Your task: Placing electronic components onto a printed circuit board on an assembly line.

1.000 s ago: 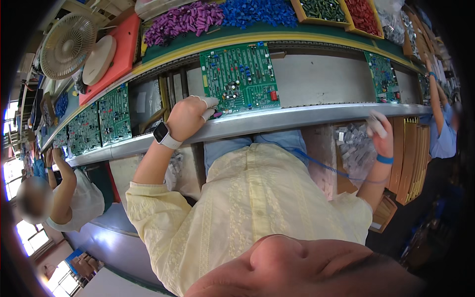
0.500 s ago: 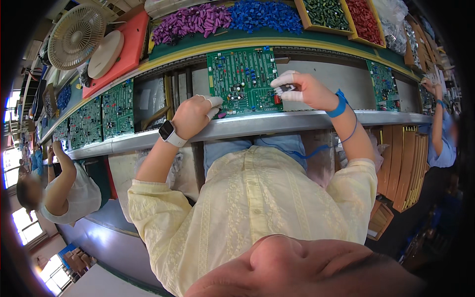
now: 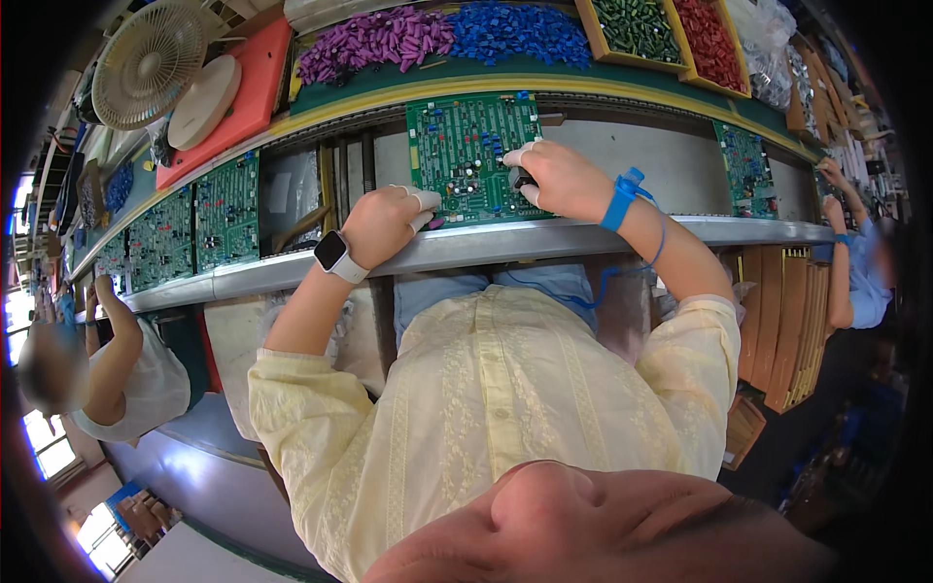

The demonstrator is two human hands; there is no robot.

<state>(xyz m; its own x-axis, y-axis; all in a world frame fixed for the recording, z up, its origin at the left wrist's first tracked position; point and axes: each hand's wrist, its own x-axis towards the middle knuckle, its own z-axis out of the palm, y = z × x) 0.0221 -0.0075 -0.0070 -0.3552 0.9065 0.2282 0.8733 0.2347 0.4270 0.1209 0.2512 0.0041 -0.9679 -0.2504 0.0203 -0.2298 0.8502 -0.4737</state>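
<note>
A green circuit board point(image 3: 452, 146) full of small parts lies in front of me. My right hand point(image 3: 564, 182), with white finger covers, is over the right part of this board. Its fingers close on a black component point(image 3: 525, 181), partly hidden by them. My left hand point(image 3: 381, 225), also with white finger covers, is curled at the board's lower left corner. A small purple component point(image 3: 435, 222) touches or lies right by its fingertips; what its closed fingers hold, if anything, is hidden.
Beyond the conveyor rail lie piles of purple parts point(image 3: 379, 44) and blue parts point(image 3: 515, 34), and boxes of green parts point(image 3: 637, 29) and red parts point(image 3: 709, 44). More boards stand left point(image 3: 228, 209) and right point(image 3: 746, 170). A fan point(image 3: 149, 63) is far left. Co-workers sit either side.
My right hand has moved left from the board's right edge to over the board, bringing the black component along. My left hand has barely moved.
</note>
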